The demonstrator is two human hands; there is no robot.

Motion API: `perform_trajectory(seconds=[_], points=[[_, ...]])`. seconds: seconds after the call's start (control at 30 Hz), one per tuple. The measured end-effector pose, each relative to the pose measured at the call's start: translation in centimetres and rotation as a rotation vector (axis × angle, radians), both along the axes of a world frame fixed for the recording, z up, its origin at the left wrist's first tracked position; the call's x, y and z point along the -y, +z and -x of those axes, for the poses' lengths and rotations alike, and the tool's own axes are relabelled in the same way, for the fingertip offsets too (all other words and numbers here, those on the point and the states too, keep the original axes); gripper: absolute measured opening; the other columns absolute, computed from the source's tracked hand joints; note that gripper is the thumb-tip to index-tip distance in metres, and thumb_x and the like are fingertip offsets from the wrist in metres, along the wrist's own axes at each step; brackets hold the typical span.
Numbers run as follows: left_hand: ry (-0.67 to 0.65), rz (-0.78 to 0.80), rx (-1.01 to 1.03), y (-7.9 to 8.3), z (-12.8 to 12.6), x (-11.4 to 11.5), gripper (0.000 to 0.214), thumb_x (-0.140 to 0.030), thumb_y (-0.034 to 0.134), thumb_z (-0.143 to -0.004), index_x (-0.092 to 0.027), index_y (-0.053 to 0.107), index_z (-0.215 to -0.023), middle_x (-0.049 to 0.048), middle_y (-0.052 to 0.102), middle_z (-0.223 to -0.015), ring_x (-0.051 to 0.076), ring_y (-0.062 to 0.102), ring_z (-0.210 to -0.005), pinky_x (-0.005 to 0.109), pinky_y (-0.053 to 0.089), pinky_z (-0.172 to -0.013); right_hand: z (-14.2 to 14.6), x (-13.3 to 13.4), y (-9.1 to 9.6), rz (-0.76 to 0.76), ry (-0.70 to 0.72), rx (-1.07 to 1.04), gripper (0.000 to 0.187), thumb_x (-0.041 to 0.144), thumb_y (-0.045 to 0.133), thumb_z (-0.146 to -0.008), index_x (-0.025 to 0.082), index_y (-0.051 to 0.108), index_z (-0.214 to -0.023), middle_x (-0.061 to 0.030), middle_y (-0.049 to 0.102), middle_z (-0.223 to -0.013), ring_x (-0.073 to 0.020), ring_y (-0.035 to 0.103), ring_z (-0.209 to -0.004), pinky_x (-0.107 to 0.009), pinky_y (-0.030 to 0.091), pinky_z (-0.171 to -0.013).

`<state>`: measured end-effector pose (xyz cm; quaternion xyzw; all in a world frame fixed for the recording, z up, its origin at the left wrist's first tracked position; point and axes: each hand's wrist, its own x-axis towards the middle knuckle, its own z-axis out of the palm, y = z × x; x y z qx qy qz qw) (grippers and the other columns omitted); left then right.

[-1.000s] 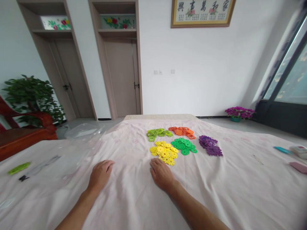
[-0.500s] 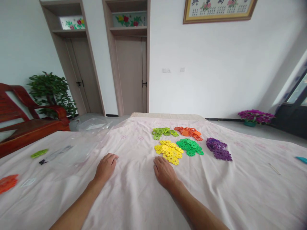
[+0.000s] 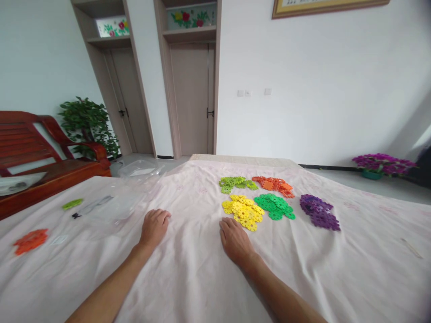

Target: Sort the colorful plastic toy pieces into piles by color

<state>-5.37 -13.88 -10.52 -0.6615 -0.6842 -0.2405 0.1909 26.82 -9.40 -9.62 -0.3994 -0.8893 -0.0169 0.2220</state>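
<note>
My left hand (image 3: 155, 228) lies palm down on the pale pink cloth (image 3: 188, 269), its fingers loosely stretched and nothing in them. My right hand (image 3: 235, 237) rests the same way, open, just in front of a pile of yellow flower-shaped plastic pieces (image 3: 247, 211). Beside that pile are green flower-shaped pieces (image 3: 274, 205). Behind them lie light green pieces (image 3: 235, 183) and orange pieces (image 3: 274, 185). A purple pile (image 3: 319, 213) sits farther right.
Clear plastic packaging (image 3: 117, 204) spreads left of my left hand, with a light green piece (image 3: 72, 204) and orange pieces (image 3: 31, 241) near it. A thin pale strip (image 3: 411, 248) lies at the right. Beyond the cloth stand a wooden bench (image 3: 74, 166) and a leafy plant (image 3: 87, 125).
The view has turned slightly to the left and down, so everything appears farther right. Both hands stay resting on the cloth, and the piles have not moved.
</note>
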Motion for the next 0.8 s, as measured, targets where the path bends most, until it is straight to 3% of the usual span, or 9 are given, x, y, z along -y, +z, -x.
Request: perform_trajectory(seconds=[0.33,0.8], points=[[0.011,-0.016,0.014,0.07,-0.4,-0.15,0.023,-0.017,0.047,-0.086,-0.023,0.069,-0.086,0.004,0.07,-0.086,0.021,0.062,-0.089,0.043,0.033,-0.104,-0.18,0.02,-0.28,0.001,0.023,-0.003,0.027,0.015,0.04,-0.096,0.016,0.061,-0.115,-0.0108,0.06,-0.12,-0.0218,0.051,-0.115,-0.035,0.038,-0.104],[-0.079,-0.026,0.136,-0.05,-0.24,-0.44,0.021,-0.014,0.048,-0.082,-0.022,0.067,-0.085,0.0047,0.068,-0.086,0.021,0.061,-0.089,0.035,0.044,-0.09,-0.22,-0.15,-0.6,-0.011,0.029,0.002,0.033,0.011,0.039,-0.094,0.015,0.06,-0.119,-0.0127,0.058,-0.124,-0.0234,0.05,-0.118,-0.038,0.037,-0.107]])
